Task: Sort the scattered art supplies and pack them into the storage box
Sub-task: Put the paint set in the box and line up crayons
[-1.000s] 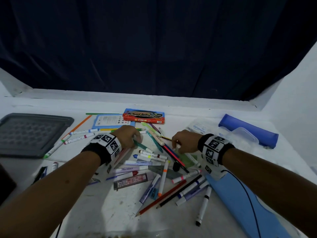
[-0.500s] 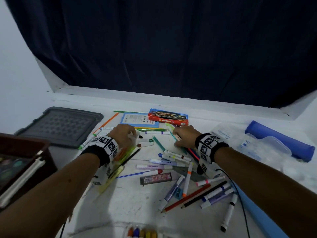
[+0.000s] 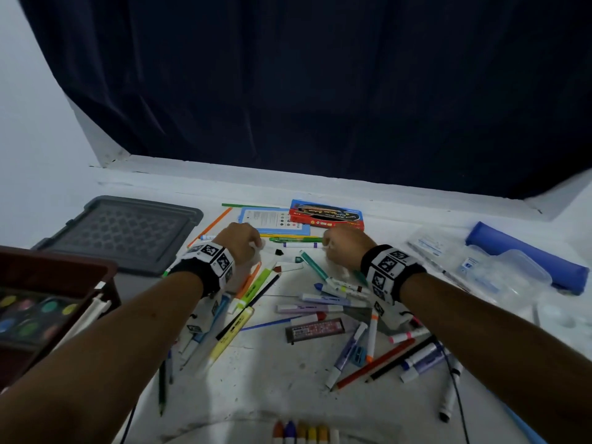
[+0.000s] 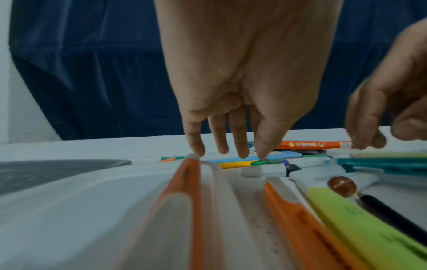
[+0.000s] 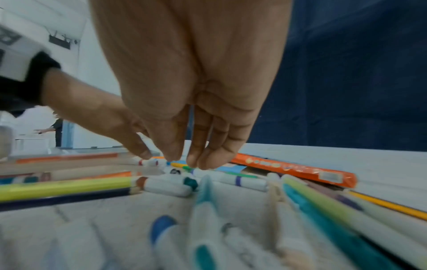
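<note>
We hold our left hand (image 3: 242,240) and right hand (image 3: 344,241) over slim plastic markers (image 3: 302,244) scattered on the rough white bench (image 3: 272,373), fingers (image 4: 238,144) straight and released, tips brushing barrels. The brown storage box (image 3: 64,270) sits left, beside a ribbed grey lid (image 3: 128,232). A flat red carton (image 3: 326,214) lies just beyond our hands.

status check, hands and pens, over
Left hand open, fingertips down on pens. Right hand open, nothing gripped. Storage box waiting at left. Nothing blocking.
</note>
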Action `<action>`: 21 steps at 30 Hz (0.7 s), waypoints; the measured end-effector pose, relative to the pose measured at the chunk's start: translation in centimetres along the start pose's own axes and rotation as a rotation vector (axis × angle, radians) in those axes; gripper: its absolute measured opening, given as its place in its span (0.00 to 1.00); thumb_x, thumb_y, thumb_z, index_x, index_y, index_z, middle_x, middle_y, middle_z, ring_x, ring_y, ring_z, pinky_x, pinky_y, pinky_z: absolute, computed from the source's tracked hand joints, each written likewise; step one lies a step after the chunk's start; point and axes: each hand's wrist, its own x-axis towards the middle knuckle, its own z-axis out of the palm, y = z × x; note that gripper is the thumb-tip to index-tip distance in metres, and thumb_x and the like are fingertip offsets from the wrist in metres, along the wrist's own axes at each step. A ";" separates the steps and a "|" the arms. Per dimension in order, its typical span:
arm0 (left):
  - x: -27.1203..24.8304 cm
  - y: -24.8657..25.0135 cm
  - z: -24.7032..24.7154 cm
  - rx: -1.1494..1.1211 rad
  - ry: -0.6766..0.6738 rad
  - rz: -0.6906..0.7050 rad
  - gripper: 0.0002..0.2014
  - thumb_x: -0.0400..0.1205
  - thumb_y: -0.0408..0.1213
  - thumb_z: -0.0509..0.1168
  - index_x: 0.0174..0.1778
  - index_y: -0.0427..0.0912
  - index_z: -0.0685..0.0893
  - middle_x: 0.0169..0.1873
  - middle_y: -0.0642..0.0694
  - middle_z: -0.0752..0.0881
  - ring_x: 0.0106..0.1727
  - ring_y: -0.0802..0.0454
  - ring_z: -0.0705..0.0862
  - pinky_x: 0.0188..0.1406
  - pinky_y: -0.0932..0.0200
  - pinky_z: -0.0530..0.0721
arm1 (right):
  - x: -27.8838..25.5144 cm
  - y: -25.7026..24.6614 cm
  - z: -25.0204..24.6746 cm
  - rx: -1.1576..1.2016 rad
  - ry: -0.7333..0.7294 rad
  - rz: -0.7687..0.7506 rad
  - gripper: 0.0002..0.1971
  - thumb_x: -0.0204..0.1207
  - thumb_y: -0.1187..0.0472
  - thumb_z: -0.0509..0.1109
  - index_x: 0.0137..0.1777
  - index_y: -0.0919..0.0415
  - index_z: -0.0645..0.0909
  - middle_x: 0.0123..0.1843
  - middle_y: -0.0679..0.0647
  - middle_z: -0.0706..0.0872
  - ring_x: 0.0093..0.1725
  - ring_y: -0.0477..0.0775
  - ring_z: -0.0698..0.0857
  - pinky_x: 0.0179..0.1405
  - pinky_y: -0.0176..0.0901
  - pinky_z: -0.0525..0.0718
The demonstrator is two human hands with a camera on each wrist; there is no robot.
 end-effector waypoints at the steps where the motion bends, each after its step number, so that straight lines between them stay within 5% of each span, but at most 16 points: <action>1: 0.3 0.3 0.1 -0.016 -0.007 0.015 0.14 0.80 0.29 0.63 0.58 0.43 0.88 0.63 0.43 0.85 0.62 0.45 0.83 0.57 0.58 0.80 | 0.2 -1.3 0.1 0.030 -0.016 -0.053 0.10 0.79 0.64 0.63 0.51 0.58 0.85 0.50 0.52 0.85 0.51 0.54 0.83 0.51 0.46 0.81; 7: 1.7 1.3 0.7 0.051 -0.119 0.093 0.20 0.76 0.28 0.65 0.64 0.45 0.86 0.63 0.42 0.86 0.62 0.44 0.84 0.60 0.51 0.83 | 1.4 -6.9 1.2 0.014 -0.213 -0.220 0.14 0.80 0.69 0.66 0.64 0.65 0.85 0.62 0.61 0.86 0.60 0.61 0.83 0.61 0.50 0.81; 11: 2.2 1.7 0.6 0.092 -0.136 0.082 0.16 0.75 0.31 0.73 0.59 0.44 0.88 0.58 0.42 0.87 0.56 0.44 0.86 0.54 0.54 0.85 | 1.9 -7.6 1.2 -0.128 -0.266 -0.156 0.09 0.75 0.66 0.73 0.54 0.68 0.86 0.41 0.58 0.81 0.44 0.59 0.80 0.41 0.44 0.76; 14: 2.3 2.0 0.3 0.092 -0.141 0.083 0.14 0.75 0.32 0.75 0.56 0.41 0.89 0.55 0.41 0.88 0.54 0.44 0.86 0.53 0.54 0.86 | 1.2 -7.6 1.3 -0.133 -0.252 -0.087 0.07 0.78 0.64 0.71 0.41 0.67 0.83 0.32 0.58 0.76 0.39 0.59 0.77 0.37 0.43 0.72; 18: 1.7 1.8 -0.8 -0.040 -0.093 0.096 0.11 0.76 0.29 0.71 0.54 0.36 0.89 0.55 0.41 0.88 0.54 0.45 0.86 0.53 0.54 0.86 | 0.2 -7.2 0.6 0.035 -0.179 -0.018 0.12 0.79 0.61 0.68 0.52 0.71 0.84 0.52 0.65 0.86 0.48 0.62 0.82 0.46 0.47 0.79; 21: 0.4 1.7 -2.1 -0.191 -0.045 0.089 0.07 0.76 0.28 0.69 0.49 0.36 0.89 0.48 0.43 0.90 0.49 0.48 0.87 0.46 0.58 0.83 | -1.1 -7.3 -0.3 0.142 -0.096 0.005 0.09 0.77 0.61 0.70 0.52 0.65 0.85 0.54 0.59 0.87 0.50 0.57 0.82 0.44 0.43 0.78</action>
